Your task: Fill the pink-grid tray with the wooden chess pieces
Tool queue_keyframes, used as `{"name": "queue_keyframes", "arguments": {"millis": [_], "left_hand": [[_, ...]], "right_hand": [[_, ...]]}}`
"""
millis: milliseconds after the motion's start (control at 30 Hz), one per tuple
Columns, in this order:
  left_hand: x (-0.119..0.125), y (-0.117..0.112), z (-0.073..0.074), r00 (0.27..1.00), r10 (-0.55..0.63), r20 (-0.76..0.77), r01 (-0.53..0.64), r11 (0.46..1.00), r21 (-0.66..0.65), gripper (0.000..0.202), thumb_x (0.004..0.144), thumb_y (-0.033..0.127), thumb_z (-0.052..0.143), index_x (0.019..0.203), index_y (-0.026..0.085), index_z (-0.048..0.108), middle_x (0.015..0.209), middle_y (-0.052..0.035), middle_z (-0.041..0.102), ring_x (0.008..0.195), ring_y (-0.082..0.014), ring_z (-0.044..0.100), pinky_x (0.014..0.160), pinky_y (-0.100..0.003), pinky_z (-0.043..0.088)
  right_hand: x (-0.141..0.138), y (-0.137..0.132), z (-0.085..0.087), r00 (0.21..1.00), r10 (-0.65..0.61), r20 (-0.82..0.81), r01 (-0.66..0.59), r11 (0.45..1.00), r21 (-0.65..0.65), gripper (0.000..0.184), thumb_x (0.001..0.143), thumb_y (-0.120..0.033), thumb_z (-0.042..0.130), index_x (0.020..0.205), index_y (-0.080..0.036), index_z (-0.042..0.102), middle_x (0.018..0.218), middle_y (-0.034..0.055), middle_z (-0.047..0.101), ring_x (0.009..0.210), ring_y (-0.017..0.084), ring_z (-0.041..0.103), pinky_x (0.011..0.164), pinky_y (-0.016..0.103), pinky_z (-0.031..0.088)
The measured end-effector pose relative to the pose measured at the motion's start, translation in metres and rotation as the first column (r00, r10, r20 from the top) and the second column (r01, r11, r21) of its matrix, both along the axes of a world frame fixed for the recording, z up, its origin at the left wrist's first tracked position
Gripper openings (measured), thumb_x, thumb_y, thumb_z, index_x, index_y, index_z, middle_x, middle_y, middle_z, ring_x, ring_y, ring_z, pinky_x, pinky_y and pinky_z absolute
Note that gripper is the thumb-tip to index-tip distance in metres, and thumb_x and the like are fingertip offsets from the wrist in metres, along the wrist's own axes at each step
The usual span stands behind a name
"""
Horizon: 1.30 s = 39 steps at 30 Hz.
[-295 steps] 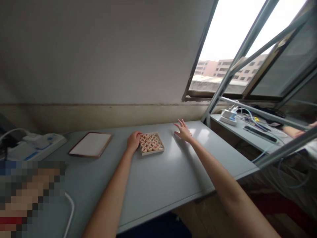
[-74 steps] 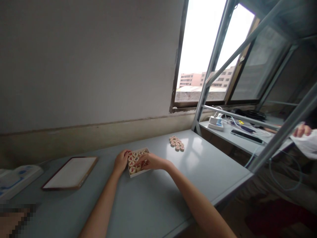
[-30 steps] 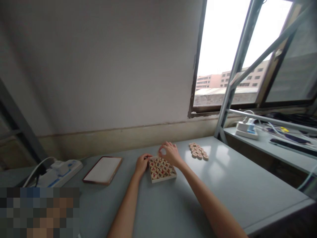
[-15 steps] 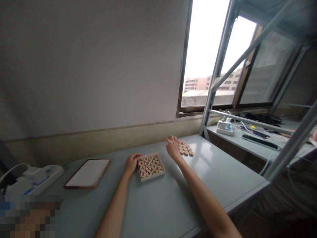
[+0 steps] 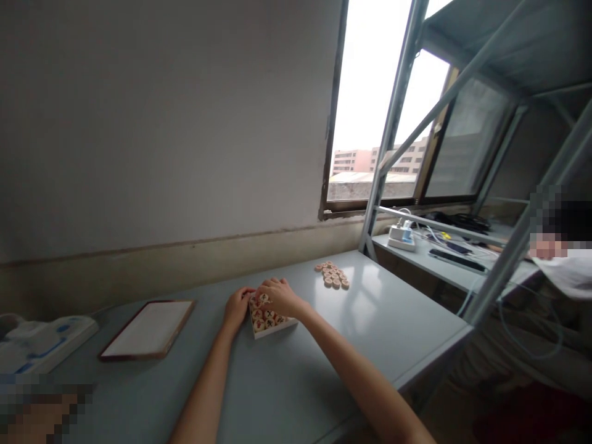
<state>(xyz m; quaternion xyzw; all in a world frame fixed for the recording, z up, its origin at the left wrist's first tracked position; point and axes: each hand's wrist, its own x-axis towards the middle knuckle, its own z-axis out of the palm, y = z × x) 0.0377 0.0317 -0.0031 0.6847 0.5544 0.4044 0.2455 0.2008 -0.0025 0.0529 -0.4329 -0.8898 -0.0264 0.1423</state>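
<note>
We see round, pale, wooden-looking pieces (image 5: pixel 337 283) already out on the smooth grey worktop (image 5: pixel 259 379), right of centre; others, marked red or black, remain in the shallow square box (image 5: pixel 275 330) at lower centre. Our left hand (image 5: pixel 237 306) touches its left side, our right hand (image 5: pixel 280 297) bends over it; we cannot tell whether either grips anything.

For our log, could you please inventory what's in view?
box: one, pale, mid-desk
boxed pieces: several, pale, inside
loose pieces: many, pale, right of box
board: one, white, left of box
desks: two, grey, centre and right
power strips: two, white, one per desk
cables: several, mixed, right desk
window: one, dark-framed, upper right
metal frame: one, grey, right
co-worker: one, pixelated, right edge
left hand: one, bare, at box
right hand: one, bare, over box
</note>
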Motion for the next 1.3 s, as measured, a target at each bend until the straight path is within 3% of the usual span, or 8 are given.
{"name": "queue_keyframes", "arguments": {"millis": [333, 533, 633, 800, 1000, 1167, 1233, 1300], "left_hand": [[0.001, -0.001, -0.001, 1.0, 0.007, -0.024, -0.006, 1.0, 0.015, 0.025, 0.073, 0.023, 0.039, 0.08, 0.017, 0.061, 0.087, -0.0057, 0.064, 0.082, -0.0173, 0.056, 0.076, -0.027, 0.041], [0.001, -0.001, 0.0, 0.998, 0.015, -0.06, -0.014, 1.0, 0.018, 0.026, 0.073, 0.023, 0.038, 0.081, 0.017, 0.062, 0.087, -0.0049, 0.064, 0.082, -0.0164, 0.057, 0.073, -0.025, 0.041], [0.001, -0.001, 0.001, 0.998, 0.021, -0.064, -0.021, 1.0, 0.008, 0.027, 0.073, 0.021, 0.037, 0.082, 0.018, 0.062, 0.087, -0.004, 0.065, 0.082, -0.0159, 0.057, 0.072, -0.023, 0.041], [0.002, 0.0, -0.001, 0.996, 0.053, -0.075, -0.055, 0.998, -0.014, 0.027, 0.072, 0.021, 0.037, 0.082, 0.019, 0.062, 0.088, -0.004, 0.064, 0.082, -0.0164, 0.057, 0.072, -0.024, 0.041], [0.001, -0.002, -0.001, 0.998, 0.035, -0.054, -0.036, 0.999, -0.013, 0.026, 0.072, 0.02, 0.037, 0.082, 0.018, 0.062, 0.089, -0.0042, 0.064, 0.085, -0.0162, 0.056, 0.075, -0.025, 0.042], [0.001, -0.005, -0.002, 0.996, 0.066, -0.053, -0.066, 0.998, -0.001, 0.027, 0.072, 0.021, 0.037, 0.08, 0.018, 0.062, 0.087, -0.0044, 0.065, 0.083, -0.0164, 0.057, 0.073, -0.025, 0.042], [0.0, -0.005, -0.003, 0.997, 0.064, -0.051, -0.064, 0.998, 0.019, 0.027, 0.071, 0.021, 0.036, 0.079, 0.018, 0.062, 0.087, -0.0048, 0.065, 0.082, -0.0166, 0.057, 0.073, -0.025, 0.042], [-0.001, -0.005, -0.003, 0.999, 0.047, -0.024, -0.047, 0.999, 0.021, 0.029, 0.07, 0.02, 0.035, 0.079, 0.018, 0.062, 0.086, -0.0048, 0.065, 0.082, -0.0164, 0.058, 0.073, -0.025, 0.042]], "right_hand": [[-0.005, 0.012, -0.006, 0.993, 0.041, -0.109, -0.047, 0.998, -0.05, 0.019, 0.069, -0.032, 0.062, 0.088, -0.027, 0.058, 0.09, -0.0016, 0.062, 0.088, 0.017, 0.05, 0.079, 0.031, 0.025], [-0.009, 0.011, -0.009, 0.979, -0.084, -0.185, 0.064, 0.992, -0.111, 0.016, 0.068, -0.036, 0.062, 0.083, -0.028, 0.061, 0.083, -0.0022, 0.063, 0.087, 0.016, 0.05, 0.087, 0.035, 0.019], [0.001, 0.015, -0.007, 0.947, -0.192, -0.257, 0.18, 0.981, -0.069, 0.019, 0.074, -0.039, 0.055, 0.089, -0.029, 0.061, 0.089, -0.0013, 0.061, 0.089, 0.016, 0.048, 0.084, 0.033, 0.021], [0.04, 0.025, -0.012, 0.832, -0.476, -0.283, 0.507, 0.861, 0.041, 0.023, 0.081, -0.03, 0.047, 0.1, -0.029, 0.058, 0.098, 0.0041, 0.056, 0.095, 0.019, 0.043, 0.083, 0.035, 0.024], [0.089, 0.025, -0.024, 0.754, -0.645, -0.126, 0.654, 0.755, 0.048, 0.026, 0.083, -0.023, 0.04, 0.096, -0.027, 0.062, 0.101, 0.0074, 0.055, 0.101, 0.025, 0.039, 0.085, 0.042, 0.024], [0.102, 0.024, -0.022, 0.669, -0.736, -0.102, 0.743, 0.663, 0.087, 0.03, 0.078, -0.008, 0.038, 0.093, -0.016, 0.062, 0.123, 0.0142, 0.041, 0.113, 0.031, 0.029, 0.089, 0.05, 0.02], [0.097, 0.023, -0.018, 0.657, -0.745, -0.119, 0.754, 0.648, 0.105, 0.036, 0.078, -0.006, 0.036, 0.104, -0.018, 0.058, 0.133, 0.011, 0.029, 0.115, 0.031, 0.027, 0.089, 0.05, 0.022], [0.083, 0.02, -0.012, 0.712, -0.683, -0.16, 0.701, 0.703, 0.121, 0.041, 0.077, -0.006, 0.036, 0.11, -0.023, 0.054, 0.135, 0.0067, 0.025, 0.113, 0.028, 0.032, 0.089, 0.046, 0.026]]}}
